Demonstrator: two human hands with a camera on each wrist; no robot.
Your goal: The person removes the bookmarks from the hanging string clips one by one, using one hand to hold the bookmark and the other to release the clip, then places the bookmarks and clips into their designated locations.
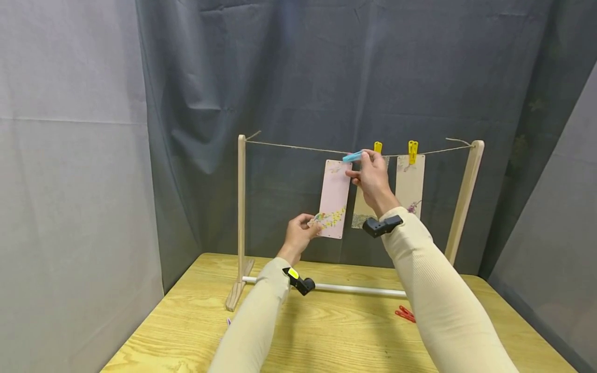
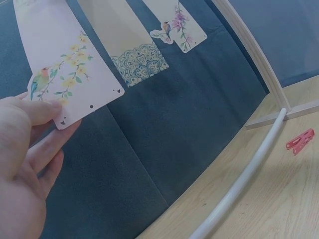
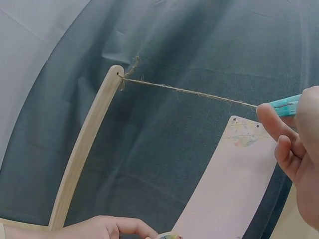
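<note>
Right hand (image 1: 371, 178), raised, pinches a blue clothespin (image 1: 353, 156) at the string (image 1: 298, 147); left hand (image 1: 300, 233), lower, pinches the pink card (image 1: 336, 199).

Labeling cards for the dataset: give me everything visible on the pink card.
The pink card is a long, narrow rectangle with rounded corners, thin and stiff like card stock. A bird on a yellow-flowered branch is printed near its bottom, with fainter print at the top and small punched holes along both ends. It hangs nearly upright, slightly tilted, below the twine. The left hand pinches its bottom corner; the right hand holds a blue clothespin at its top edge.
</note>
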